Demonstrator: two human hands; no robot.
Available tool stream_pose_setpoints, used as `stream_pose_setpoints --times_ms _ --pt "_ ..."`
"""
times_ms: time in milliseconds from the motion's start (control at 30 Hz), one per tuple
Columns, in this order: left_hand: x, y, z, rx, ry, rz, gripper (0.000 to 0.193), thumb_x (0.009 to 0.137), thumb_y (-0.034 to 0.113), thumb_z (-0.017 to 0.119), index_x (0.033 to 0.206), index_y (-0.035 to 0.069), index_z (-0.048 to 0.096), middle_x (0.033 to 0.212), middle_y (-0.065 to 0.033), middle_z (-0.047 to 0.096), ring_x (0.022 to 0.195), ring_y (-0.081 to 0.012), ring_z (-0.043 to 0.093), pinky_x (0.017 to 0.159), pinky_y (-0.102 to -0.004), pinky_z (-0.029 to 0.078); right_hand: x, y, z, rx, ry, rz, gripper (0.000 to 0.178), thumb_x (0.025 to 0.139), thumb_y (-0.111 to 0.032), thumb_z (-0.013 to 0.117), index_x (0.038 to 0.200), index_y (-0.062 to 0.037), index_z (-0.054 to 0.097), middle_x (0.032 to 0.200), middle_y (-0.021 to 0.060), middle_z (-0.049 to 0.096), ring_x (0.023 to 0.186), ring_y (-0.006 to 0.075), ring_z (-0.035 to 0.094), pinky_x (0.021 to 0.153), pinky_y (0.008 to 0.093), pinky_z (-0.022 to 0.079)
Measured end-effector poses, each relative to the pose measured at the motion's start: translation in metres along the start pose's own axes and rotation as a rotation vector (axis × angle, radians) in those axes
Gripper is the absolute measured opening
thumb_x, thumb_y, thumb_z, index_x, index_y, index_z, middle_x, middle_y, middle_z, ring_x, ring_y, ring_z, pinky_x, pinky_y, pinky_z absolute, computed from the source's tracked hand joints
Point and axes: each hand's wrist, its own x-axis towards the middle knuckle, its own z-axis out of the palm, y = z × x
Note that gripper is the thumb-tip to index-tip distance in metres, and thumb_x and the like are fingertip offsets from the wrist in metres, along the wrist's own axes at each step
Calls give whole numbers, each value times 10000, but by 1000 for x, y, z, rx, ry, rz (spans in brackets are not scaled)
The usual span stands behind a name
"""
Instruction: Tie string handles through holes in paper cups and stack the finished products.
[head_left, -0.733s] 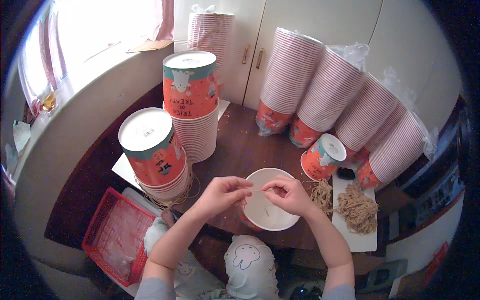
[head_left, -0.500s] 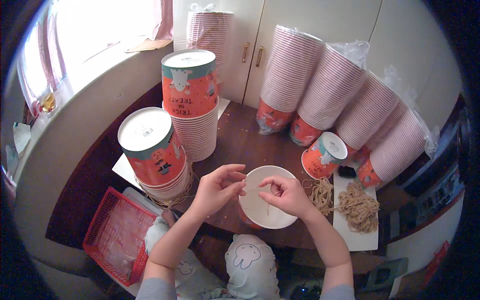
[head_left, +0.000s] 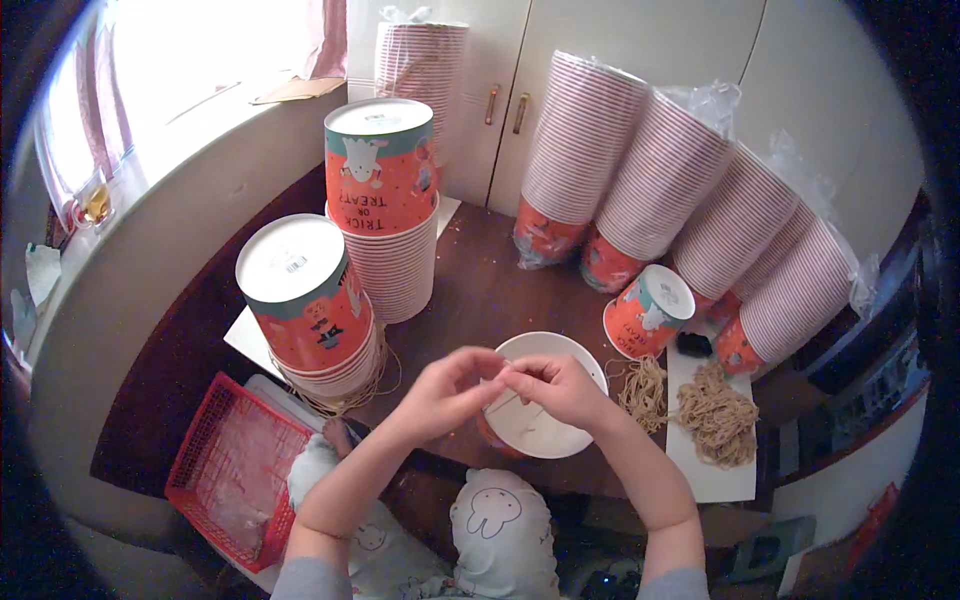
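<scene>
Just in front of me on the table stands a white-lined paper bucket, its mouth facing up. Over its near-left rim my left hand and my right hand meet, fingertips pinched together. A thin tan string hangs from about the fingertips into the bucket. The fingers largely cover the part of the string between them. Right of the bucket lie a small bundle of tan strings and a larger tangled heap of them on a white board.
At left stand two stacks of upside-down orange buckets, a near stack and a taller far stack. Plastic-wrapped bucket stacks lean along the back right. One small upturned bucket sits beyond the strings. A red basket is at lower left.
My hands have come together from apart, the fingertips now touching over the bucket's rim. The stacks and the string heaps have stayed put.
</scene>
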Motion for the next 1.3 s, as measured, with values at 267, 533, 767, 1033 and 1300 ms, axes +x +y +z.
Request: stream_pose_setpoints --times_ms 267,533,767,1033,1300 --pt "2 18 12 17 -10 -247 195 824 150 549 898 -28 582 749 -45 614 706 -77 555 620 -238 455 2 -6 -10 -8 30 -4 184 838 -164 542 918 -10 605 805 11 602 688 45 514 619 200 422" --pt "1 1 12 326 -16 -112 203 801 157 547 882 -20 604 712 -128 620 654 -153 606 605 -277 473 -4 -26 -17 181 -11 -43 176 799 -41 523 974 -48 543 738 -32 520 616 22 446 554 169 365" --pt "2 1 9 377 -165 -114 212 781 179 557 851 -11 619 698 -147 615 632 -182 617 594 -282 478 9 6 -19 159 95 17 130 769 -30 542 896 -56 559 774 11 544 678 72 499 584 211 404" --pt "4 15 5 107 -159 -311 210 813 161 546 818 -36 617 698 -67 624 640 -110 595 566 -249 474 -22 12 1 -760 250 -333 86 678 -143 643 737 -83 626 759 54 529 742 223 530 694 336 397" --pt "3 9 -7 37 -177 -392 195 822 155 539 846 -32 591 704 -59 616 645 -105 592 572 -228 466 -36 -1 17 -665 315 -255 89 676 -153 652 668 -77 605 621 54 532 640 221 527 613 331 370"
